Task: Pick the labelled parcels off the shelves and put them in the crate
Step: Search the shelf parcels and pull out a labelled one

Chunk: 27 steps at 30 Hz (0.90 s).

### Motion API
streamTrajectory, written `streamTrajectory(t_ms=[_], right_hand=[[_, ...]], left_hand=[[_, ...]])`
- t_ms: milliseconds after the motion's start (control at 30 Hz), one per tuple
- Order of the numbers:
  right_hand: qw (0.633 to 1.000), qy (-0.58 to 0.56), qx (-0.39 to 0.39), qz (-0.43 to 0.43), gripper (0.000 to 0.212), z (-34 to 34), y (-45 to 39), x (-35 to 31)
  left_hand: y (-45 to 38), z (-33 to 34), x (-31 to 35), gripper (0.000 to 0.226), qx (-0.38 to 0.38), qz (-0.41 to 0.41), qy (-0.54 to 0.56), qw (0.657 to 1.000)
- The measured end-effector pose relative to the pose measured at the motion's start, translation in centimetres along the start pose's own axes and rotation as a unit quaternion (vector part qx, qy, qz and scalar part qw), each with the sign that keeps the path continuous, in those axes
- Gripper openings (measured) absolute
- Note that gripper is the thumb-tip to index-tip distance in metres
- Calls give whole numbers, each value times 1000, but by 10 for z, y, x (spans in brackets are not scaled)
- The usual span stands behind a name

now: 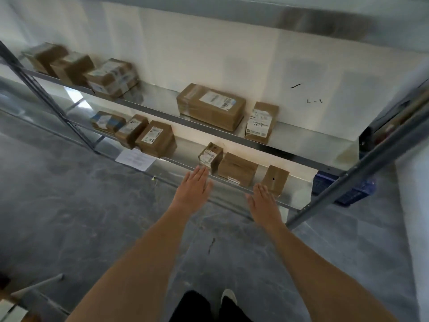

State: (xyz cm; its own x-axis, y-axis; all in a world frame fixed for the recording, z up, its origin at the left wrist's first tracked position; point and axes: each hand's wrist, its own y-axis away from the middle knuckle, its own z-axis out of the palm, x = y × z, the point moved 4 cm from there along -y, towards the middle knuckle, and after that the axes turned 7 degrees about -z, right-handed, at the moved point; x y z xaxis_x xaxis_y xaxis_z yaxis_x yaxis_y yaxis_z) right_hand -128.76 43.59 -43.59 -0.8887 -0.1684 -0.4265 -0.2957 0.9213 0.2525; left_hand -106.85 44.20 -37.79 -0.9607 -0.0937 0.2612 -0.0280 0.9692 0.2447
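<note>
Both bare arms stretch forward toward the lower shelf [232, 182]. The left hand [195, 184] is flat, fingers straight and together, fingertips at the shelf's front edge. The right hand [262, 201] is likewise flat, palm down, just before that edge, holding nothing.

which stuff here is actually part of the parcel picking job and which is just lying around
Part of the job:
large labelled parcel, upper shelf
upright labelled parcel, upper shelf
small labelled parcel, lower shelf
blue crate, behind the right post
left hand and right hand, open

Just lying about:
paper sheet, lower shelf
</note>
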Motion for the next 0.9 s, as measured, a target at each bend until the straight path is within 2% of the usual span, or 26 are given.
streamTrajectory(t_ms=[233, 433, 633, 900], right_hand=[[999, -7, -8, 39, 58, 25, -67, -16], [990, -58, 11, 126, 57, 72, -118, -8], [988, -91, 17, 127, 58, 113, -165, -7], [979, -172, 58, 97, 57, 146, -239, -39]], left_hand=[[-74, 11, -50, 56, -38, 27, 8, 999], [-143, 46, -89, 57, -76, 58, 10, 995], [-182, 91, -126, 56, -118, 17, 31, 992], [-249, 120, -172, 56, -102, -49, 109, 988]])
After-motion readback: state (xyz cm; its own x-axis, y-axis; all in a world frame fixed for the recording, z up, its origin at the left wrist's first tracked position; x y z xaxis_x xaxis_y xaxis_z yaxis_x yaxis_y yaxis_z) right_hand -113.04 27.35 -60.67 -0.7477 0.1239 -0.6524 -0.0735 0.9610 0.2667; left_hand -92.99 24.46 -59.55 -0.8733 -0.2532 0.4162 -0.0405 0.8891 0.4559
